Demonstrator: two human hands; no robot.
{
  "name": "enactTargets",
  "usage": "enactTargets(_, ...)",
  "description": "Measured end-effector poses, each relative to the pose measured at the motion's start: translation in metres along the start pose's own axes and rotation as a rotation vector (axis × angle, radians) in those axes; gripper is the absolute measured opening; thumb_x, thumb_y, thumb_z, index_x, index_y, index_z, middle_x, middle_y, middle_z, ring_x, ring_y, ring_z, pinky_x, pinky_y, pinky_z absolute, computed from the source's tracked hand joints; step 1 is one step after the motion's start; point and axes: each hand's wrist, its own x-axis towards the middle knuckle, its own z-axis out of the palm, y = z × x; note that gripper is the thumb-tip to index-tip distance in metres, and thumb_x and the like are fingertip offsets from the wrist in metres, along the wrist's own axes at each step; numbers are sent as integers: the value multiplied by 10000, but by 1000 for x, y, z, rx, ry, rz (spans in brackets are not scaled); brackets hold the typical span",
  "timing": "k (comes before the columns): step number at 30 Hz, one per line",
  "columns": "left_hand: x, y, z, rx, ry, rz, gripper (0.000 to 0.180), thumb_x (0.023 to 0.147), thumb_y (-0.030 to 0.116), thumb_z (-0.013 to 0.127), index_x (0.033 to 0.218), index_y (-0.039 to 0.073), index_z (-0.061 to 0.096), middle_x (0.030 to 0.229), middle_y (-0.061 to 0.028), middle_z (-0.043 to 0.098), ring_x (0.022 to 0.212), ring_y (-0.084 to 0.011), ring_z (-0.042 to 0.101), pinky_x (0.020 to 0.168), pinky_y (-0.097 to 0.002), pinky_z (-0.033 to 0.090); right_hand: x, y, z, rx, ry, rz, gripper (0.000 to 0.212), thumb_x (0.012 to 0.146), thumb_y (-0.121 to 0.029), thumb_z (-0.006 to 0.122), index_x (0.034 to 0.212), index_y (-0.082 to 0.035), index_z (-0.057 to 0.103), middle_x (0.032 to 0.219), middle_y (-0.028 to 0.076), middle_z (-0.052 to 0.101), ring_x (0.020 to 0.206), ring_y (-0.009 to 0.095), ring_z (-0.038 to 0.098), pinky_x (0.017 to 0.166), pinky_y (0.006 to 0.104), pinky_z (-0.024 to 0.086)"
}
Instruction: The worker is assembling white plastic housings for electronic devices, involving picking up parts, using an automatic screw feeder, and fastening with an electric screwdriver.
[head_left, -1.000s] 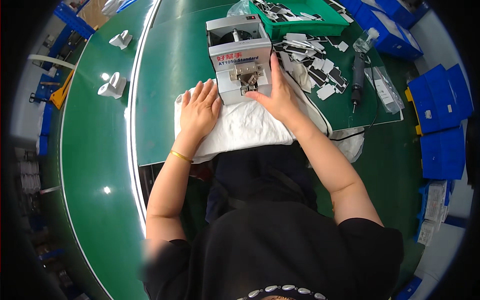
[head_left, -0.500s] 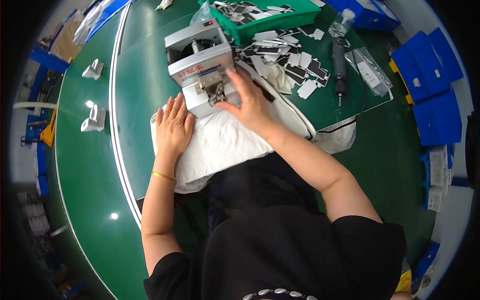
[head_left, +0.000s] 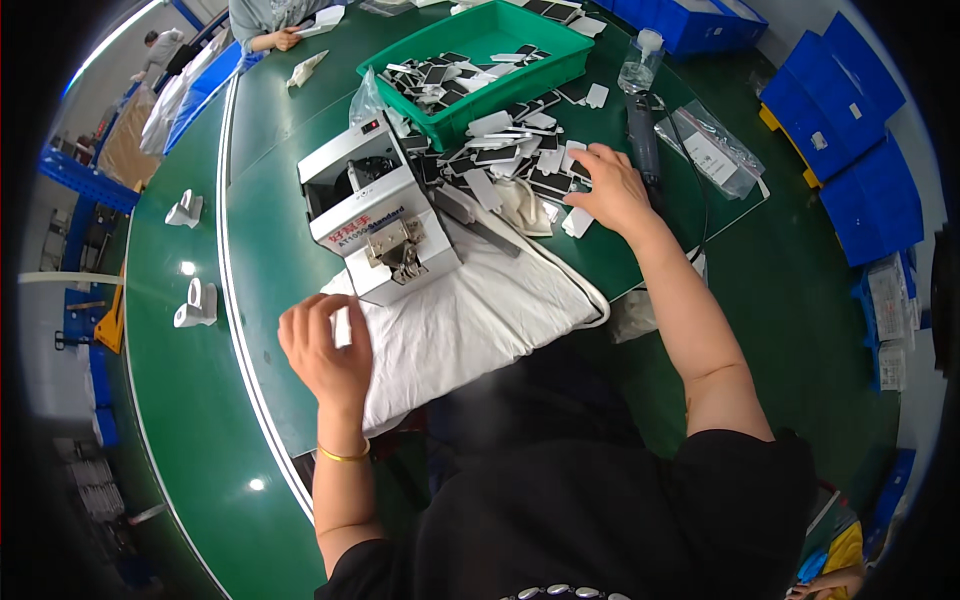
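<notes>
A boxy grey-white tape dispenser with a dark reel inside and a metal mechanism in front stands on a folded white cloth. My left hand hovers by the dispenser's near left corner, fingers loosely curled, thumb apart, nothing visible in it. Over at the right edge of a heap of flat black-and-white pieces, my right hand reaches down, thumb and fingers spread. A white piece lies by its thumb; whether it touches one is unclear.
Behind the heap stands a green tray full of similar pieces. A dark electric screwdriver and a clear plastic bag lie at the right. Two white parts sit on the left table. Another person's hand holds something white at the far side.
My right hand has left the dispenser's front and moved right to the loose pieces. My left hand has lifted off the cloth and curled. The view has shifted, showing more of the far side.
</notes>
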Motion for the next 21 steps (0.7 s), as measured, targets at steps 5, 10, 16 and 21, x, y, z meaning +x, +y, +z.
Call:
enactTargets(5, 41, 83, 34, -259, -187, 268, 317, 758, 51, 727, 1064, 82, 649, 1066, -65, 647, 972, -281, 579, 850, -396, 456, 8, -9, -6, -73, -115, 109, 774, 647, -328, 851, 1354, -177, 577, 1439, 134, 467, 1313, 341, 437, 1068, 385, 419)
enactTargets(10, 66, 105, 130, -236, -292, 343, 251, 815, 63, 611, 1065, 62, 630, 1067, -104, 652, 944, -293, 602, 816, -393, 523, 25, 10, 8, 87, -77, 84, 564, 698, -206, 782, 1245, -175, 646, 1294, 120, 538, 1190, 348, 523, 1001, 410, 471)
enactTargets(16, 83, 108, 170, -100, -481, 277, 158, 771, 62, 628, 927, 73, 646, 891, -124, 663, 877, -326, 642, 741, -405, 545, 39, 9, 8, 160, -62, 102, 496, 693, -159, 786, 1165, -139, 634, 1175, 181, 570, 1033, 375, 625, 915, 415, 513)
enactTargets(21, 119, 118, 126, -486, -257, -6, 211, 736, 4, 667, 943, 47, 660, 890, -115, 656, 737, -262, 661, 655, -364, 540, 61, 15, 7, 625, -55, -16, 552, 688, -181, 812, 1193, -72, 616, 1139, 167, 630, 913, 267, 671, 807, 347, 542)
